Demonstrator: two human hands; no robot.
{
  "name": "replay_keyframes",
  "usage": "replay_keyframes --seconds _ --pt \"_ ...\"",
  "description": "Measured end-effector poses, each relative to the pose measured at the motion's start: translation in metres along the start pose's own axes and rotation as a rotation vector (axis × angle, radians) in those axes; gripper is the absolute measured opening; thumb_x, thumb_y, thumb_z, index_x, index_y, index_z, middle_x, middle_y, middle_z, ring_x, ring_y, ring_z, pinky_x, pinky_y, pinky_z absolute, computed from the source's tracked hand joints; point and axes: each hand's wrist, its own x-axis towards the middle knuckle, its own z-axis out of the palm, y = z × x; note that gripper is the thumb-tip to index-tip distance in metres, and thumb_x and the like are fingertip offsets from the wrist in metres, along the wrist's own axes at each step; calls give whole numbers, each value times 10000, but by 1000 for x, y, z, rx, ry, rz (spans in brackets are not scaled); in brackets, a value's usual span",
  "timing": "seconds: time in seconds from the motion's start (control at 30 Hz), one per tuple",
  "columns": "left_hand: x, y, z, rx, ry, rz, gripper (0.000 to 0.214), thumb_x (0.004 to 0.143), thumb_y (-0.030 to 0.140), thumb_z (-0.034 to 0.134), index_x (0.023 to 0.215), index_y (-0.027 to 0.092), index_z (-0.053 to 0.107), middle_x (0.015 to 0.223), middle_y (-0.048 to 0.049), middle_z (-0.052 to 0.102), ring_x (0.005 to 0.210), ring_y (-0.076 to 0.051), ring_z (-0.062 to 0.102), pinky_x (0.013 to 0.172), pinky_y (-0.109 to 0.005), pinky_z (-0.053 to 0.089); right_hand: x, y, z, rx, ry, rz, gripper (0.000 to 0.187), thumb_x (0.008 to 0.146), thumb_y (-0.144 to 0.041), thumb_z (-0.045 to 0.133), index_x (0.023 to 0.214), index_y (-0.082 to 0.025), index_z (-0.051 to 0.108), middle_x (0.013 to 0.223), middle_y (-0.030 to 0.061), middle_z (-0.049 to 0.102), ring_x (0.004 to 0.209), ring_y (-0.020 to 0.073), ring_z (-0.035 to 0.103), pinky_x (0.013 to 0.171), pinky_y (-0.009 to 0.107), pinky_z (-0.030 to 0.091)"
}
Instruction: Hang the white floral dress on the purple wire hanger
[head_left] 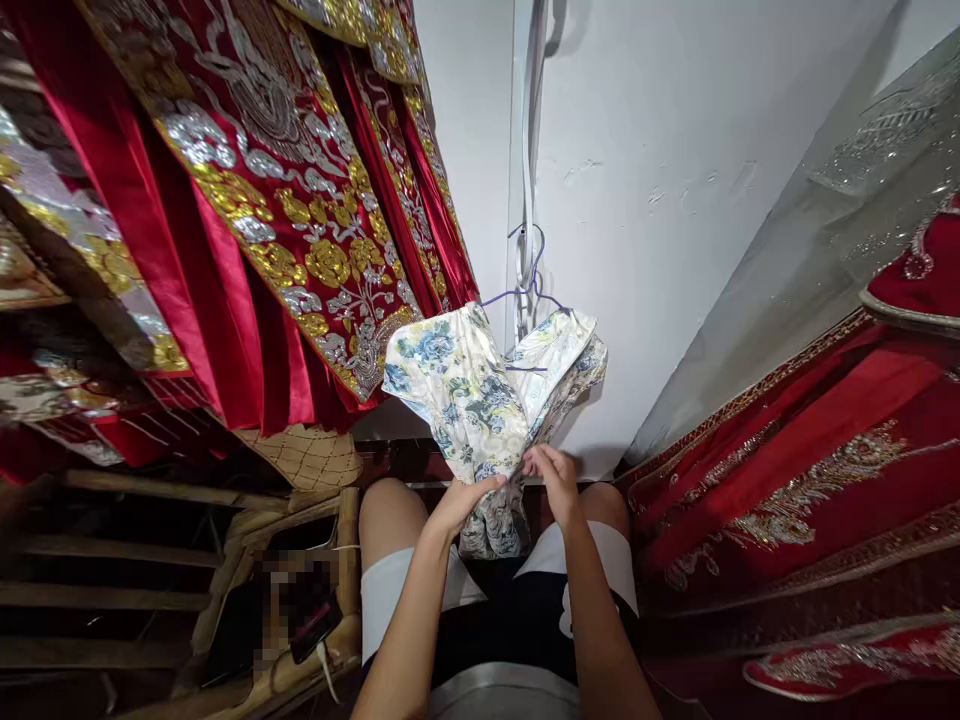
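In front of me a white floral dress with blue flowers hangs on a thin purple wire hanger, against the wall. My left hand is closed round the lower left part of the gathered cloth, its thumb lying across the front. My right hand pinches the dress's right edge at about the same height, fingers bent. The lower part of the garment bunches between my knees, and its bottom end is out of sight.
Red embroidered garments hang close on the left, with more red beaded clothing on the right. A bamboo chair stands at lower left, with a phone and white cable on it. A white wall lies ahead.
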Motion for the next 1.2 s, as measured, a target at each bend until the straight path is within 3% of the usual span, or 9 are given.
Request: replay_keyframes --seconds 0.13,0.3,0.4,0.57,0.63,0.73,0.83,1.0,1.2 --pt "-5 -1 7 18 -45 -20 862 620 358 877 1409 187 575 1440 -160 604 1368 -363 532 1197 -491 366 7 -32 -12 -43 36 -1 407 929 -544 523 669 -231 511 617 -11 534 594 154 496 590 286 381" --pt "0 -14 14 38 -87 -11 792 638 322 863 1374 210 590 1341 -151 669 1317 -352 575 1172 -494 393 -8 -48 -18 114 114 -10 425 876 -469 577 570 -247 381 535 -44 349 511 129 321 512 291 278" --pt "11 -25 15 69 105 135 708 700 362 830 1339 181 585 1299 -167 673 1305 -351 578 1160 -504 398 -12 -53 -20 158 148 55 378 825 -423 602 542 -247 423 515 -35 365 493 131 319 497 299 270" --pt "15 -35 20 232 657 624 761 790 389 767 1440 197 422 1439 -178 497 1372 -313 484 1165 -478 375 -13 -58 -14 175 41 182 348 787 -416 588 527 -252 425 501 -19 398 485 140 349 480 304 274" --pt "10 -36 25 399 726 800 738 795 357 770 1432 212 425 1452 -176 450 1395 -312 434 1175 -483 347 -13 -59 -10 173 -17 228 326 790 -423 574 547 -250 444 489 -23 409 468 133 343 472 299 262" --pt "4 -38 38 541 549 920 556 820 287 725 1329 212 515 1325 -153 540 1284 -297 517 1114 -477 402 -14 -61 -3 155 -79 245 301 792 -440 560 576 -239 497 466 -32 435 444 122 354 467 287 257" --pt "5 -42 54 439 317 853 427 872 207 612 1287 210 512 1115 -100 634 1023 -218 641 916 -364 519 -17 -63 -1 103 -112 221 287 793 -443 560 611 -221 573 444 -37 469 432 116 387 478 276 274" --pt "8 -39 63 372 241 802 184 908 189 571 1092 205 568 914 -42 636 807 -162 633 747 -276 512 -12 -68 -12 109 -103 226 288 813 -436 573 629 -215 592 450 -29 502 420 112 390 464 269 289" --pt "9 -38 70 438 138 777 83 938 229 566 1014 198 578 829 -19 594 715 -141 579 676 -249 488 62 -114 -30 316 47 176 297 762 -431 709 638 -190 587 441 -74 413 389 65 286 402 233 173"
